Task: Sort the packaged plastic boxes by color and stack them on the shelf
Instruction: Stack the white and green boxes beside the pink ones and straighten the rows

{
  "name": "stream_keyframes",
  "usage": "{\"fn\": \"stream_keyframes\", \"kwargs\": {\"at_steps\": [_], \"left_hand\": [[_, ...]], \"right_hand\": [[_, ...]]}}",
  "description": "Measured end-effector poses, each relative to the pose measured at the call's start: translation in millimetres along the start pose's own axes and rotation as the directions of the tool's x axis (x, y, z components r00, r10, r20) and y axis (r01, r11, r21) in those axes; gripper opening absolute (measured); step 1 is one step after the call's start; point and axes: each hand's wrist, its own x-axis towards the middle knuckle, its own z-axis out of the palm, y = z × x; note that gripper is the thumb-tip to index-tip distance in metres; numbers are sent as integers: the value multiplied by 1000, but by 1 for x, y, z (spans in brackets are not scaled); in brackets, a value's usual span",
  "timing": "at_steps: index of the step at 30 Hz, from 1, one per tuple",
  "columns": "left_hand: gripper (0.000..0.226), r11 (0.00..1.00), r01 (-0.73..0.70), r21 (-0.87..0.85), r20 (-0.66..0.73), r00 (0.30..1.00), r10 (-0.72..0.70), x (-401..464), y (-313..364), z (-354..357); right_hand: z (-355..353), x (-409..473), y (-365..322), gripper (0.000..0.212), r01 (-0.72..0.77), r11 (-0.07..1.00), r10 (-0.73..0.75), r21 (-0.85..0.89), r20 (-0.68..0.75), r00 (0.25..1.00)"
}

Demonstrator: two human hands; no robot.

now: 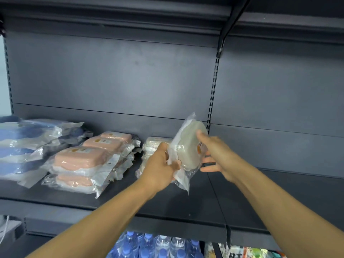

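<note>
A beige plastic box in a clear bag (188, 146) is held tilted on edge above the dark shelf (186, 205). My left hand (160, 164) pinches the bag's lower left edge. My right hand (217, 155) holds the box's right side, thumb on top and fingers spread below. Behind my left hand sits a low stack of beige boxes (154, 144), partly hidden. To the left stand stacks of pink boxes (81, 159) and, at the far left, blue boxes (26, 146).
The shelf's back panel and a slotted upright (214, 86) rise behind the box. An upper shelf (130, 17) hangs overhead. Bare shelf stretches to the right of my hands. Below the shelf are bottled water packs (158, 246) and colourful packets (247, 252).
</note>
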Motion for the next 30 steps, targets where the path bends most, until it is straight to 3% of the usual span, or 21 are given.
{"fn": "stream_keyframes", "kwargs": {"at_steps": [2,5,8,11,14,20,24,27,30], "left_hand": [[21,994,-41,102,39,999,37,-3,-3,0],[32,966,-15,258,109,994,-13,-3,-13,-15],[57,958,86,272,22,995,-95,0,-33,-45],[64,944,153,293,-68,988,-139,1,-49,-69],[77,928,178,327,-82,984,-160,2,-62,-78],[73,919,198,341,-64,980,-188,13,-79,-70],[68,927,201,316,-48,979,-196,20,-85,-67],[71,930,203,306,-48,979,-198,25,-89,-66],[78,938,193,286,-78,981,-178,31,-92,-63]], "right_hand": [[14,5,1,55,46,998,-45,-37,28,999],[23,19,3,52,123,987,-128,-103,-42,991],[17,39,-1,49,229,945,-251,-232,-67,966],[21,57,-4,56,326,861,-309,-390,108,945],[44,74,-1,58,360,810,-256,-463,273,927],[74,108,18,61,359,784,-173,-506,376,910],[77,110,28,60,394,706,-226,-588,340,913],[73,101,32,70,375,624,-305,-686,229,925],[69,84,42,73,332,680,-382,-654,70,921]]}}
